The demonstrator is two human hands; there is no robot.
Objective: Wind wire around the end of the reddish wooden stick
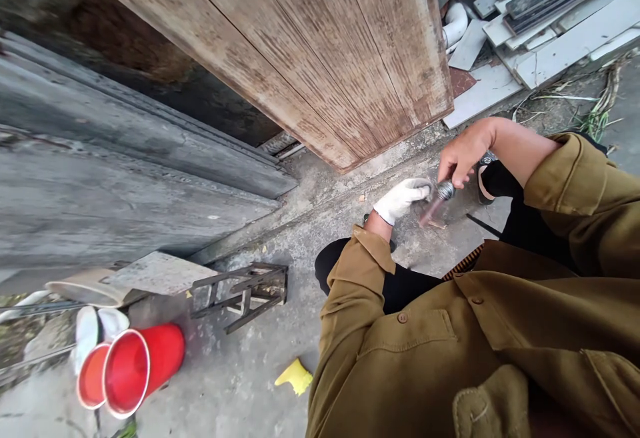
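A white glove covers my left hand point(399, 200). Its fingers are closed low over the concrete, and blur hides what they may hold. My bare right hand point(461, 157) is just to the right, its fingers wrapped about a short tool point(445, 190) with a silvery, ribbed end. From that end a reddish-brown shaft, smeared by motion, points down and left. The tool's exact kind does not show. Both hands are close together, between my bent knees. A dark thin bar point(483, 226) is near my right foot.
A worn wooden door point(320, 45) stands in front of me. Tiles and boards point(565, 51) are piled at the upper right beside a white pipe point(455, 25). Lower left are a small stool-like frame point(245, 291), red buckets point(167, 355) and a yellow piece point(296, 377) on the concrete.
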